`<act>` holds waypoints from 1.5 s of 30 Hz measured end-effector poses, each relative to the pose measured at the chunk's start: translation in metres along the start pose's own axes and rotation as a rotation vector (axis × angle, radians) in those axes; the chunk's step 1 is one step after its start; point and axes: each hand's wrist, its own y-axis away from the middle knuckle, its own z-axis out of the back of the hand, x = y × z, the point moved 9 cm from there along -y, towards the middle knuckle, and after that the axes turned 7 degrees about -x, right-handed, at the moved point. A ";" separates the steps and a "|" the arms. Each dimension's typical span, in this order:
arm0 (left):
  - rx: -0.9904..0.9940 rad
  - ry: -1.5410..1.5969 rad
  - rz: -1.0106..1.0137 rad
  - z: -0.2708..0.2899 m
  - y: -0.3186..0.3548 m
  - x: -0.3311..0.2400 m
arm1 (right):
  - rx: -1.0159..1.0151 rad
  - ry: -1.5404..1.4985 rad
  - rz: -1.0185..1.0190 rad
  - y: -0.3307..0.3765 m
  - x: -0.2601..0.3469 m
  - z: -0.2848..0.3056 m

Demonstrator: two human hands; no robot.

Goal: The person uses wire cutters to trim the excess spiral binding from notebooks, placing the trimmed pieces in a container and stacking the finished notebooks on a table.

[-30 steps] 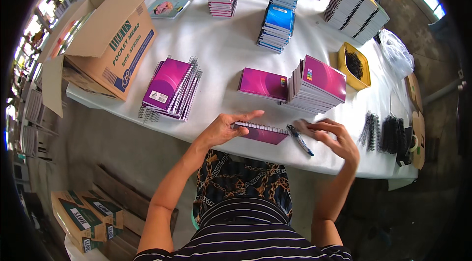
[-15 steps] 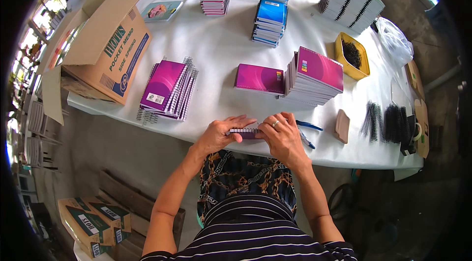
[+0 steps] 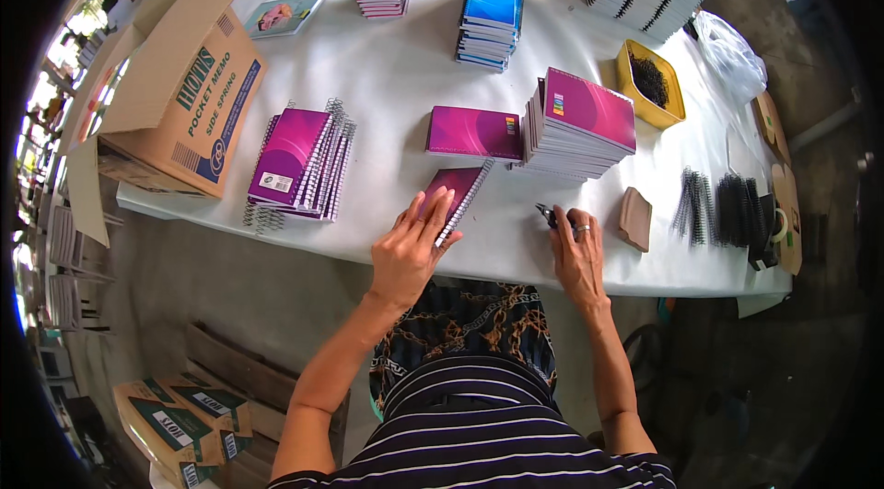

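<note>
A small purple spiral notebook lies slanted near the table's front edge, its wire coil along the right side and sticking out past the top end. My left hand grips its lower end, fingers over the cover. To the right, my right hand is closed on a pair of pliers; the dark jaws point left and the handles are mostly hidden under the palm. Beyond the notebook lies a flat purple notepad, beside a tall stack of purple notepads.
Coiled purple notebooks are piled at left, by an open cardboard box. Blue notebooks stand behind. On the right are a yellow tub of black coils, a tan block, loose black wire coils and a plastic bag.
My hands have parted. The left has turned the notebook from crosswise to slanted and laid it farther onto the table. The right has let go of it and taken hold of the pliers.
</note>
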 end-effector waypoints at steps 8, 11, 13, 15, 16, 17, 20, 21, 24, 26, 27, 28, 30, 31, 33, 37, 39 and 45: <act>-0.047 -0.029 0.077 0.002 -0.006 -0.014 | -0.017 -0.444 0.124 -0.021 0.111 0.041; -0.062 -0.008 0.077 0.005 -0.009 -0.015 | 0.008 -0.466 0.146 -0.026 0.113 0.039; -0.065 -0.030 0.051 0.004 -0.006 -0.011 | 0.171 -0.638 0.042 -0.028 0.109 0.026; -0.027 -0.010 0.072 0.006 -0.006 -0.009 | 0.473 -0.948 -0.193 -0.021 0.102 0.000; -0.010 -0.001 0.084 0.009 -0.006 -0.009 | 0.630 -1.055 -0.276 -0.020 0.101 -0.008; -0.021 0.017 0.064 0.013 -0.008 -0.013 | 0.784 -1.155 -0.362 -0.022 0.099 -0.010; -0.073 -0.015 0.006 0.041 -0.021 -0.014 | 0.724 -1.139 -0.174 -0.042 0.104 0.003; -0.095 -0.036 -0.016 0.053 -0.026 -0.012 | 0.635 -1.050 -0.096 -0.048 0.098 0.009; -0.187 -0.066 -0.071 0.106 -0.050 0.008 | 0.505 -0.742 -0.084 -0.057 0.057 -0.001; -0.252 -0.096 -0.043 0.134 -0.063 0.044 | 0.409 -0.506 -0.087 -0.054 0.030 -0.016; -0.248 -0.019 -0.016 0.142 -0.067 0.067 | 0.279 -0.310 0.065 -0.055 0.031 -0.017; -0.215 0.310 0.078 0.148 -0.071 0.090 | 0.143 -0.112 0.209 -0.058 0.036 -0.014; -0.116 0.852 0.118 0.141 -0.079 0.112 | 0.155 -0.665 -0.011 -0.085 0.069 -0.014; -0.051 1.056 0.065 0.135 -0.081 0.116 | 0.136 -0.912 -0.024 -0.101 0.096 -0.014; 0.108 1.315 -0.061 0.119 -0.080 0.124 | 0.092 -1.321 -0.020 -0.134 0.150 -0.011; 0.050 1.273 0.165 0.114 -0.099 0.162 | 0.251 -1.321 -0.011 -0.175 0.219 -0.025; -0.017 1.046 0.447 0.129 -0.108 0.182 | -0.110 -1.191 0.293 -0.193 0.252 0.000; 0.319 0.968 0.965 0.081 -0.025 0.282 | -0.092 -0.561 0.554 -0.151 0.287 -0.049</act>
